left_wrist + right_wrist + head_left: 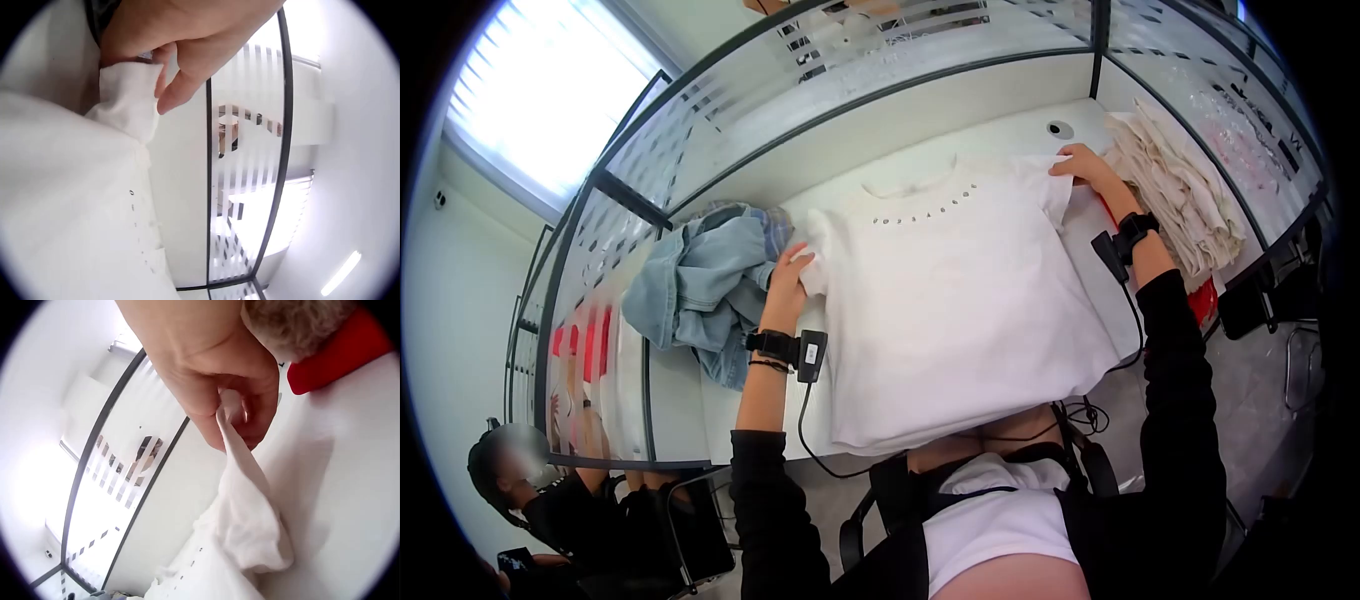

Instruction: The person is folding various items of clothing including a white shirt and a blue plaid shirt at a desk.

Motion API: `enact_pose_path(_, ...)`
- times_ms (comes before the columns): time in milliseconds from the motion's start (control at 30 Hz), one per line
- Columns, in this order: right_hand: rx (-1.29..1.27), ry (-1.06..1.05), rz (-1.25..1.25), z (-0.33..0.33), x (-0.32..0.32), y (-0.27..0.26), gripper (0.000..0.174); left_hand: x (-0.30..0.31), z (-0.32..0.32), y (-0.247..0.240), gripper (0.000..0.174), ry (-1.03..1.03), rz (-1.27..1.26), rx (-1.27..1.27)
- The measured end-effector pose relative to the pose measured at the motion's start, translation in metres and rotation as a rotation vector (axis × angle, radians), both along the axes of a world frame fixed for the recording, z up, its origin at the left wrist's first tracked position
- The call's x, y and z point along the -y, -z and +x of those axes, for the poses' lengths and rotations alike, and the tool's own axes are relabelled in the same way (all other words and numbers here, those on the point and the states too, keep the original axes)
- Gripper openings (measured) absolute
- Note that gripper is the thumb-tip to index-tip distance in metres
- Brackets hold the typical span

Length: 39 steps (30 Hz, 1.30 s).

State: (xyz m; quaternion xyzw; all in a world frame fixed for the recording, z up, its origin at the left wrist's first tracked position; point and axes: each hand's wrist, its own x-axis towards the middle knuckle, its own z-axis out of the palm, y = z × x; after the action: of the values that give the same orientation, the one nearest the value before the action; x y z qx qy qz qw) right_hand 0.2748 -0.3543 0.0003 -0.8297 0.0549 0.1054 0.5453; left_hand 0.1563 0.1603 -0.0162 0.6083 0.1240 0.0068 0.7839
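Observation:
A white T-shirt [960, 310] with an arc of small dark letters under its neckline lies spread on the white table, its hem hanging towards the person's lap. My left hand [787, 285] pinches the sleeve on the left side; in the left wrist view that sleeve [128, 94] is bunched between thumb and fingers. On the other side my right hand [1086, 165] pinches the opposite sleeve. The right wrist view shows this sleeve [247, 512] pulled up from the tabletop, its edge between thumb and curled fingers.
Crumpled blue denim clothes [705, 280] lie left of the shirt. A stack of beige cloth [1175, 190] sits at the right, with something red [1203, 300] beneath. Clear partitions with dark frames [880, 92] border the table. Another person [550, 510] sits at the far left.

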Motion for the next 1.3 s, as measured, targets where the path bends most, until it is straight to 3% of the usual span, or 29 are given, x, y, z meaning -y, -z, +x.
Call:
enact_pose_path(67, 0.010, 0.069, 0.023, -0.004, -0.003, 0.001, 0.048, 0.002, -0.005, -0.006, 0.040, -0.020, -0.061, -0.026)
enact_pose_path(167, 0.071, 0.064, 0.160, -0.008, -0.005, -0.004, 0.041, 0.012, -0.008, -0.014, 0.045, -0.155, 0.335, 0.013)
enact_pose_path(200, 0.149, 0.072, 0.088, -0.005, -0.009, -0.007, 0.040, -0.001, 0.004, 0.003, 0.052, -0.157, 0.620, 0.085)
enact_pose_path(300, 0.425, 0.067, -0.157, -0.004, -0.025, -0.009, 0.035, 0.032, -0.010, -0.019, 0.057, -0.260, 1.488, 0.626)
enact_pose_path(367, 0.686, 0.029, -0.356, -0.011, -0.054, -0.015, 0.029, 0.067, -0.026, -0.044, 0.059, -0.082, 1.462, 0.661)
enact_pose_path(400, 0.618, -0.066, -0.331, -0.023, -0.072, -0.026, 0.033, 0.079, -0.030, -0.049, 0.061, 0.001, 1.426, 0.591)
enact_pose_path(500, 0.480, -0.426, -0.166, -0.057, -0.109, -0.049, 0.048, 0.113, -0.050, -0.069, 0.054, 0.510, 1.476, 0.536)
enact_pose_path(533, 0.402, -0.524, -0.246, -0.060, -0.114, -0.046, 0.058, 0.112, -0.050, -0.063, 0.050, 0.506, 1.517, 0.581)
enact_pose_path(633, 0.327, -0.579, -0.469, -0.064, -0.115, -0.046, 0.062, 0.104, -0.045, -0.040, 0.041, 0.499, 1.596, 0.632)
enact_pose_path(767, 0.387, -0.475, -0.517, -0.027, -0.098, -0.026, 0.052, 0.070, -0.013, -0.023, 0.042, 0.497, 1.477, 0.481)
enact_pose_path(900, 0.469, -0.561, -0.619, 0.006, -0.085, -0.015, 0.024, 0.049, 0.036, -0.028, 0.052, 0.464, 1.449, 0.255)
enact_pose_path(933, 0.239, -0.537, -0.492, 0.017, -0.087, -0.015, 0.031, 0.048, 0.048, -0.038, 0.054, 0.459, 1.445, 0.204)
enact_pose_path(967, 0.211, -0.529, -0.480, 0.021, -0.091, -0.018, 0.035, 0.045, 0.064, -0.041, 0.063, 0.492, 1.446, 0.199)
enact_pose_path(1033, 0.142, -0.522, -0.459, 0.027, -0.097, -0.017, 0.044, 0.048, 0.087, -0.049, 0.068, 0.551, 1.226, -0.122)
enact_pose_path(1067, 0.157, -0.515, -0.492, 0.040, -0.099, -0.007, 0.055, 0.048, 0.091, -0.045, 0.070, 0.534, 1.161, -0.094)
enact_pose_path(1167, 0.437, -0.480, -0.458, 0.064, -0.101, 0.017, 0.057, 0.037, 0.120, -0.017, 0.076, 0.434, 0.974, -0.043)
enact_pose_path(1233, 0.275, -0.389, -0.367, 0.067, -0.107, 0.012, 0.061, 0.034, 0.137, 0.006, 0.077, 0.330, 0.821, -0.064)
enact_pose_path(1300, 0.167, -0.351, -0.378, 0.074, -0.108, 0.016, 0.061, 0.034, 0.142, 0.002, 0.053, 0.393, 0.933, -0.088)
